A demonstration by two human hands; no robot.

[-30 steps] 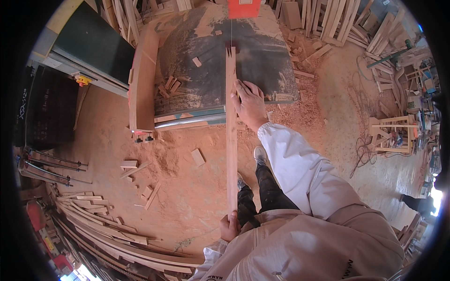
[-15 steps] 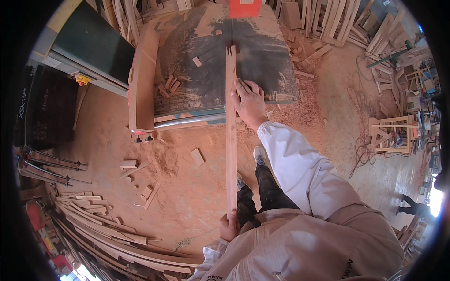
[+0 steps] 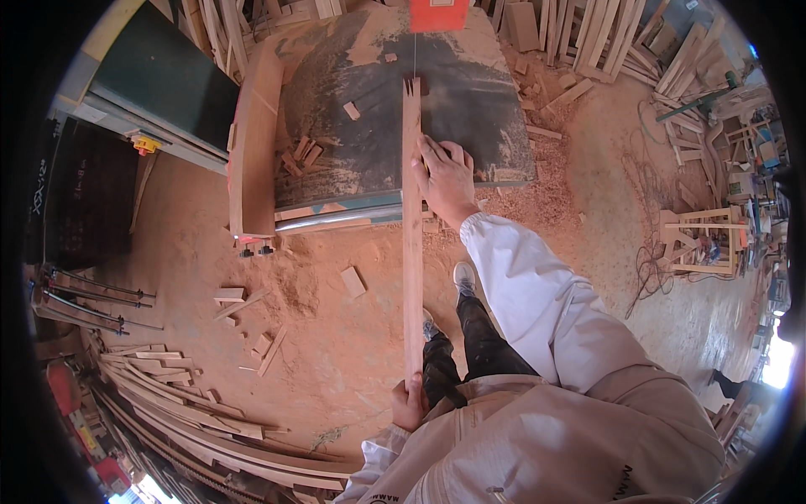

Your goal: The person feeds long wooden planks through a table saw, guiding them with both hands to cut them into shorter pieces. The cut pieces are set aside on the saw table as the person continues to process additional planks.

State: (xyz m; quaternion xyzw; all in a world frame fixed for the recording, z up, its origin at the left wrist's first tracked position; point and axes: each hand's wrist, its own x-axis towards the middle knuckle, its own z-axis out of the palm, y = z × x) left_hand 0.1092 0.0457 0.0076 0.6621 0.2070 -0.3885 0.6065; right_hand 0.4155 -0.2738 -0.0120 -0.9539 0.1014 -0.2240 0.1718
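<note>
A long, narrow wooden strip [image 3: 412,252] runs away from my body onto the dark, dusty saw table [image 3: 353,160]. Narrow notches are cut into its far end, which lies at the thin upright bandsaw blade [image 3: 415,57] below an orange-red guard [image 3: 438,15]. My left hand [image 3: 409,405] is closed round the near end, close to my waist. Farther along, at the table's front part, my right hand [image 3: 448,180] grips the strip from its right side, fingers bent. A small dark and yellow thing shows by those fingers, too small to make out.
A tall wooden board [image 3: 254,143] stands along the table's left side, with small offcuts [image 3: 302,156] near it. A green machine [image 3: 164,76] is at far left. Stacked strips [image 3: 193,412] lie at lower left; a wooden frame [image 3: 703,239] stands right. Another person's dark leg [image 3: 732,385] shows at right.
The strip's far end has shifted very slightly left and away from me. Both hands keep their grip. At the right edge, the other person's leg has moved.
</note>
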